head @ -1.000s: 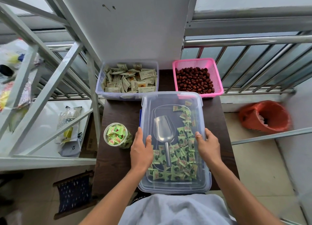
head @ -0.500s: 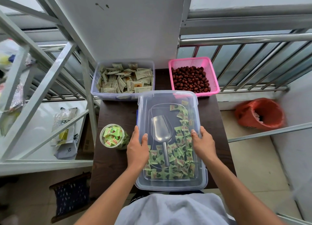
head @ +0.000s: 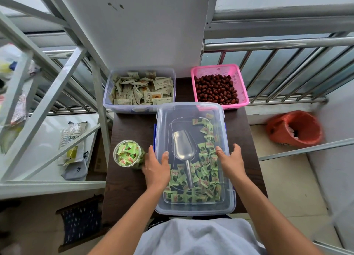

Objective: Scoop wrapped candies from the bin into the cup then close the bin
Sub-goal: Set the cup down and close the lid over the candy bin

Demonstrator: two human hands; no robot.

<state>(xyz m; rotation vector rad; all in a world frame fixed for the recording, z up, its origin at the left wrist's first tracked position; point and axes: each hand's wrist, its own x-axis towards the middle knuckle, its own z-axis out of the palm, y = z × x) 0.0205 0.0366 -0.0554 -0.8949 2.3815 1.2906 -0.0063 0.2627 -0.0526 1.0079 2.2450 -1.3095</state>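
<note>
**Both hands flat on the lidded bin**

On the dark table [head: 130,187] right in front of the person sits the clear bin [head: 193,159], and its see-through lid [head: 191,111] is lying over the top. Through the plastic you can see the metal scoop [head: 183,145] resting inside, bowl toward the far end, handle pointing back at the person, with green wrapped candies [head: 199,189] heaped along the right side and the near end.

Left hand [head: 156,168] is down on the lid's left edge, fingers spread and loose, thumb hooked over the outer side, gripping nothing. Right hand [head: 230,159] mirrors it on the right part of the lid, fingers fanned out and flat, palm down, also empty.

Just beside the left hand stands the cup [head: 127,154], upright and filled with the same green candies; I cannot tell whether the hand touches it.

Farther back, against the white board [head: 143,34], there's a second clear tub [head: 138,91] of pale packets, and to its right a pink basket [head: 220,86] of dark red dates. Off the table's right side, on the floor, sits an orange bucket [head: 295,128].
</note>
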